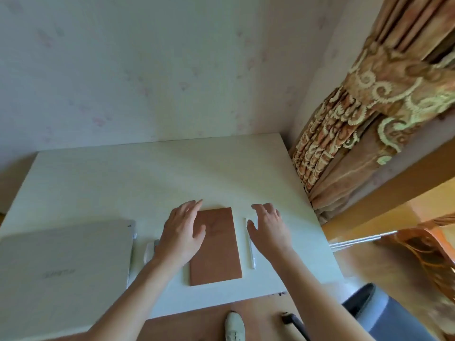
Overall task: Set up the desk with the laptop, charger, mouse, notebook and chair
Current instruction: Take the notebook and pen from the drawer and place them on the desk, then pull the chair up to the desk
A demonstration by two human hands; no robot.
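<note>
- Notebook (214,244) is lying flat and closed on the desk (147,173), near the front edge, squared to it, right of centre.
- Left hand (183,232) is hovering over the notebook's left edge, fingers spread wide and holding nothing; whether the palm is touching the cover cannot be told.
- Right hand (267,230) is hanging above the pen (250,243), fingers loosely splayed and empty, apart from the notebook.
- Pen is lying just beside the notebook's right edge, parallel to it, not touching.
- Laptop (64,262) is sitting closed at the left of the desk; mouse (150,251) is resting between laptop and notebook, partly hidden by the left wrist.
- Chair (384,313) is standing off to the right, not yet drawn in; charger is not showing.
- Judgement: the step in hand appears to be the final squaring of notebook and pen.
- Advice: nudging with flat fingertips on the edges is preferable to lifting; keeping the left wrist high is avoiding a knock to the mouse.
- Advice: lifting both hands straight up is leaving the alignment undisturbed.
</note>
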